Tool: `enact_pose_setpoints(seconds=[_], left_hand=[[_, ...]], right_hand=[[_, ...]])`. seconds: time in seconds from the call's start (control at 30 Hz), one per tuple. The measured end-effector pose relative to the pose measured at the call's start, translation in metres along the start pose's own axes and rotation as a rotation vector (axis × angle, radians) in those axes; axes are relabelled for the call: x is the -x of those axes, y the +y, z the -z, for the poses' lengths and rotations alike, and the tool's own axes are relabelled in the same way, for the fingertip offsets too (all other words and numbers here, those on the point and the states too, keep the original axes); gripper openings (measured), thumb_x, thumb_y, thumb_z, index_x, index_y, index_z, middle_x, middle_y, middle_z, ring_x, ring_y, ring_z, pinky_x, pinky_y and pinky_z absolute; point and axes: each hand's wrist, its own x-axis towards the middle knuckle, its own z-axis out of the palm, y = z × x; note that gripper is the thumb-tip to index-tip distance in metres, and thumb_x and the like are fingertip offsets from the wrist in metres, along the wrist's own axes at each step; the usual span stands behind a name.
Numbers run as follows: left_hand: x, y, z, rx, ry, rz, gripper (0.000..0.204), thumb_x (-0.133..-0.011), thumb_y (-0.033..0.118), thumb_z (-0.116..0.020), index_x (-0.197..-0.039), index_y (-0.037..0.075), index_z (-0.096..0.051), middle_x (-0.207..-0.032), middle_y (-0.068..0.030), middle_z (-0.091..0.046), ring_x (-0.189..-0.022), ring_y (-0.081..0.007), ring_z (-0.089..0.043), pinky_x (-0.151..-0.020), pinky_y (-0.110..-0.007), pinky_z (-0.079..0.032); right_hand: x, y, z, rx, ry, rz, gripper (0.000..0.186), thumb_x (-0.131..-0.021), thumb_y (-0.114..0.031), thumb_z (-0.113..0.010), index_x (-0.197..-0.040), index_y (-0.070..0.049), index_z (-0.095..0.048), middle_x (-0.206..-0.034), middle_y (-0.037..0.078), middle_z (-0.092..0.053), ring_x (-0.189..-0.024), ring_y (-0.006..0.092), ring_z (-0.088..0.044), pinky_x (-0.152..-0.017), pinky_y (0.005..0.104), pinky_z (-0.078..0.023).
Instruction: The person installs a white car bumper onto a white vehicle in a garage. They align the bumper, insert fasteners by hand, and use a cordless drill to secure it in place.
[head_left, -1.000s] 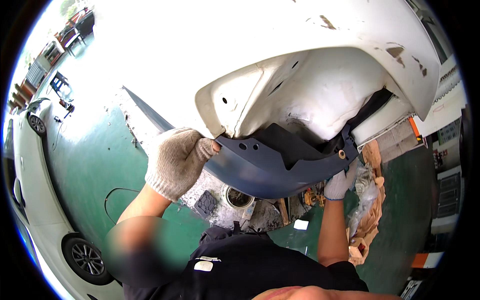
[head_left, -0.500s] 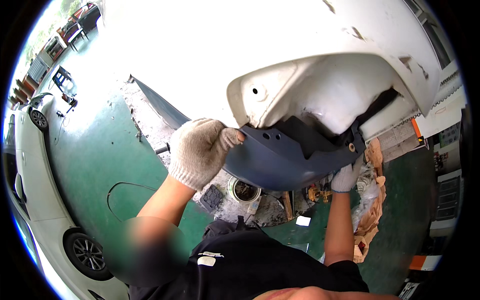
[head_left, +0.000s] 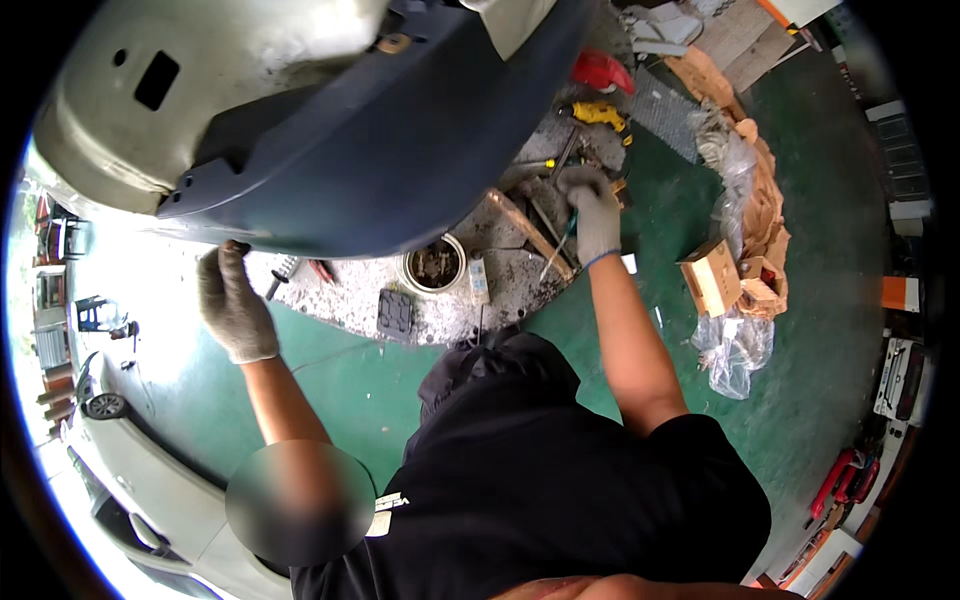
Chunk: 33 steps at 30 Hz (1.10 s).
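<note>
A dark grey-blue bumper cover (head_left: 390,165) hangs along the pale car body (head_left: 95,130) at upper left. At its lower left edge is my left hand (head_left: 238,305), in a knitted work glove. Its fingers are closed at the rim, and a small dark tip shows at the top of them. My right hand (head_left: 595,215), also gloved, is down among the tools on the stained work surface. It is curled around a screwdriver (head_left: 571,224) with a teal handle, whose thin shaft points down and left.
On the work surface stand a round tub (head_left: 459,262) of dark bits and a black moulded tray (head_left: 396,313). A wooden stick (head_left: 525,228) and a yellow power tool (head_left: 598,113) lie near my right hand. Cardboard boxes (head_left: 711,277) and plastic wrap (head_left: 735,355) are on the green floor.
My right hand has left the bumper cover and moved down to the tools, taking hold of the screwdriver. My left hand has shifted along the cover's edge. The view has turned right.
</note>
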Motion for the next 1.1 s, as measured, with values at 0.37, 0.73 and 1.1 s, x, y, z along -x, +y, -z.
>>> enact_pose_setpoints(seconds=[0.37,0.73,1.1], left_hand=[[0.339,-0.192,0.009,-0.729,-0.713,0.794,0.042,-0.098,0.037,-0.069,-0.112,-0.003,-0.074,-0.108,-0.0204,-0.078,-0.103,-0.03,-0.075,-0.093,-0.038,-0.055],[0.356,-0.183,0.091,-0.652,-0.361,1.31,0.036,-0.1,0.036,-0.068,-0.113,0.002,-0.071,-0.095,-0.006,-0.076,-0.084,-0.0153,-0.07,-0.073,-0.031,-0.052],[0.332,-0.203,-0.018,-0.583,-0.687,1.085,0.047,-0.1,0.038,-0.069,-0.122,-0.004,-0.072,-0.117,-0.0174,-0.077,-0.11,-0.026,-0.071,-0.099,-0.036,-0.052]], right_hand=[[0.017,0.356,0.162,0.007,0.407,-0.996,0.009,-0.096,-0.005,-0.059,-0.105,-0.006,-0.061,-0.087,0.01,-0.065,-0.074,0.0264,-0.067,-0.067,0.0488,-0.058],[-0.046,0.376,0.164,0.164,0.109,-0.733,0.046,-0.093,-0.021,-0.072,-0.132,0.002,-0.06,-0.123,0.013,-0.063,-0.095,0.023,-0.068,-0.073,0.0335,-0.068],[-0.028,0.322,0.202,0.157,0.067,-0.845,0.018,-0.097,-0.027,-0.066,-0.089,-0.011,-0.065,-0.077,0.002,-0.063,-0.059,0.0124,-0.06,-0.053,0.0272,-0.05]])
